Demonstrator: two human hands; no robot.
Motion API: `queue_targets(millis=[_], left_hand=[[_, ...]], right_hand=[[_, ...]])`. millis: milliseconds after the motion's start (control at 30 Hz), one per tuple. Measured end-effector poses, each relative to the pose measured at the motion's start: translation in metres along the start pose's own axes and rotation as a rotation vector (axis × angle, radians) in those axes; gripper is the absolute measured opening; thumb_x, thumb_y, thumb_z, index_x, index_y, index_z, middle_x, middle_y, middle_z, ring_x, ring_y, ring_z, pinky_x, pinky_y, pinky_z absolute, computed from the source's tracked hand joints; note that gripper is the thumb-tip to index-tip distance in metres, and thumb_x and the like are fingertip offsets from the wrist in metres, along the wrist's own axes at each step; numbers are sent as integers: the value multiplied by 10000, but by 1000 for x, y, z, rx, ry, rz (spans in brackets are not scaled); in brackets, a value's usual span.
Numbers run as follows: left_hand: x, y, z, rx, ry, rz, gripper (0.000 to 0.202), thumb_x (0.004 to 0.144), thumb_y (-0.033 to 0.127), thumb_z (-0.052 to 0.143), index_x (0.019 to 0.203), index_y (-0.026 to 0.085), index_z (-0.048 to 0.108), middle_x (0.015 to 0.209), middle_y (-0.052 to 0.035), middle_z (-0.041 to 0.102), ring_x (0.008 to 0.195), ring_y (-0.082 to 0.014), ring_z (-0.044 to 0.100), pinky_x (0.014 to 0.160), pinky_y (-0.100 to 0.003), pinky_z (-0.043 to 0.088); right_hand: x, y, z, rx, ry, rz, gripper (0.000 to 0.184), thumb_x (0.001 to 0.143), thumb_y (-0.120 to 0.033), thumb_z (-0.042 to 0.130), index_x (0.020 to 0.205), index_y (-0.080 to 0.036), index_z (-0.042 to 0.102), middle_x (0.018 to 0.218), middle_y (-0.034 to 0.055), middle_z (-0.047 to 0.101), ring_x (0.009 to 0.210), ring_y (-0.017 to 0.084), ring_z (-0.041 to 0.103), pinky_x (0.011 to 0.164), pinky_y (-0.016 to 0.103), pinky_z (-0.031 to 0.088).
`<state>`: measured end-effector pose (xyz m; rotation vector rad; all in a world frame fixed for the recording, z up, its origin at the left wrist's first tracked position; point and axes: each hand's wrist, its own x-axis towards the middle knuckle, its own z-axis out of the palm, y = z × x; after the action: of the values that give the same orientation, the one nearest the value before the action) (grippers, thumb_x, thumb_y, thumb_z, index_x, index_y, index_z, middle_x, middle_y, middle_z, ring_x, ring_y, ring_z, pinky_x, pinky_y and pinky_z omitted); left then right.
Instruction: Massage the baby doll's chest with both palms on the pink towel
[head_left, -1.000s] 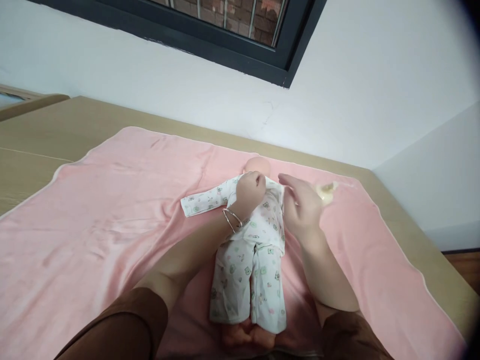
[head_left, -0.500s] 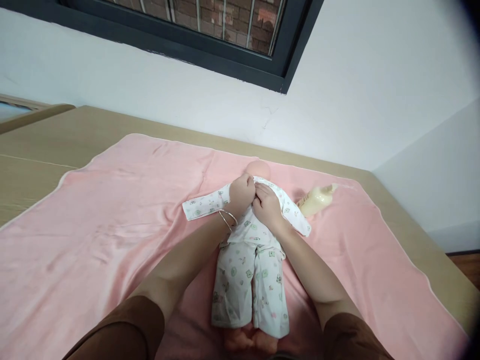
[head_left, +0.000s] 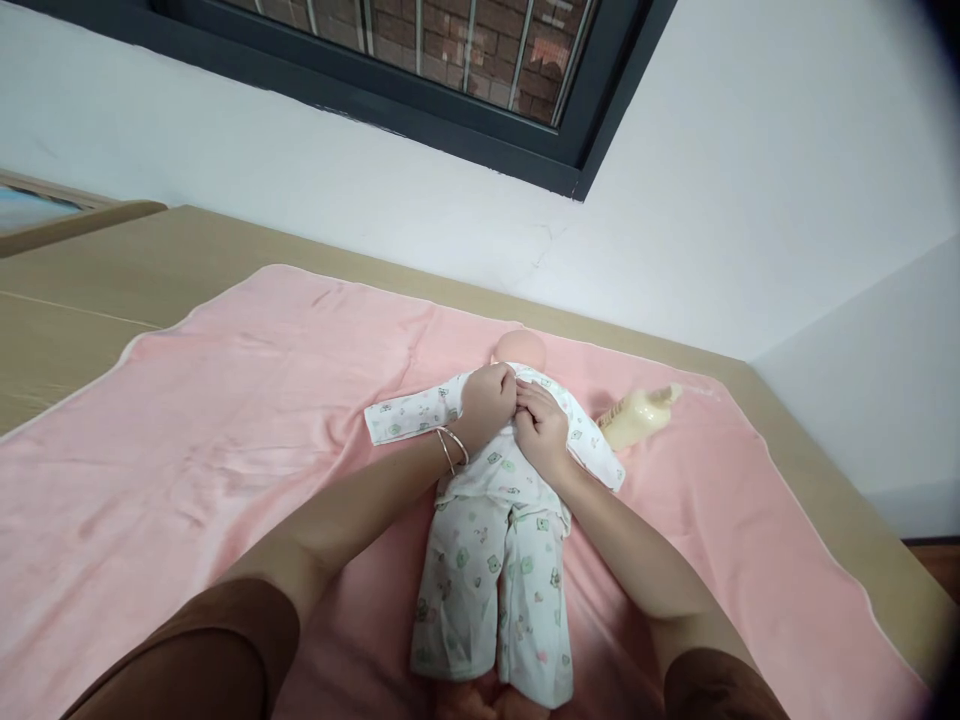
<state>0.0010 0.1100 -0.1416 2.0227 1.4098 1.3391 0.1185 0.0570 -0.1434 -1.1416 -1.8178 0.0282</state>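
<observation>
A baby doll point(head_left: 520, 347) lies on its back on a pink blanket, head toward the wall and feet toward me. It wears a white printed shirt point(head_left: 499, 475) and matching trousers point(head_left: 459, 600). My left hand point(head_left: 489, 402), with bangles at the wrist, is closed on the shirt's upper front, just below the head. Pressed up against it, my right hand point(head_left: 543, 428) has its fingers curled on the same part of the shirt. The hands hide what is pinched between them. Both shirt sleeves stretch out sideways.
The pink blanket point(head_left: 285, 400) covers much of a wooden surface point(head_left: 247, 240), with folds around the doll. A cream-coloured bottle point(head_left: 637, 418) lies right of the doll, close to its sleeve. Behind are a white wall point(head_left: 450, 230) and a dark-framed window point(head_left: 577, 150).
The view has shifted slightly, so the doll's feet sit lower in the picture. Both hands stay together at the shirt's upper front; their grip looks nearly the same.
</observation>
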Motion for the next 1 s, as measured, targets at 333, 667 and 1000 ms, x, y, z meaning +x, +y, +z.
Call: queue_targets(millis=[333, 667, 1000], left_hand=[[-7, -11, -6, -15, -37, 192, 271, 944, 163, 428, 734, 221, 589, 796, -68, 698, 799, -218, 632, 794, -365, 501], [-6, -8, -9, -132, -25, 76, 302, 1032, 268, 352, 978, 216, 644, 1003, -84, 747, 986, -224, 684, 934, -364, 518], [-9, -8, -12, -252, -39, -26, 386, 1062, 341, 294, 1101, 200, 652, 1099, -97, 757, 1067, -221, 698, 985, -370, 534]], right_hand=[[-3, 2, 0, 48, 83, -46, 291, 865, -133, 496, 921, -248, 757, 1059, 76, 800, 1107, 252, 735, 1058, 519, 550], [1, 21, -28, -197, -335, 18, 507, 1017, -381, 434, 1459, -159, 548, 1551, 163, 507, 1487, 308, 420, 1228, 594, 332], [-3, -11, -24, -237, -533, -107, 508, 999, -334, 459, 1464, -150, 552, 1550, 135, 516, 1536, 297, 331, 1273, 581, 221]])
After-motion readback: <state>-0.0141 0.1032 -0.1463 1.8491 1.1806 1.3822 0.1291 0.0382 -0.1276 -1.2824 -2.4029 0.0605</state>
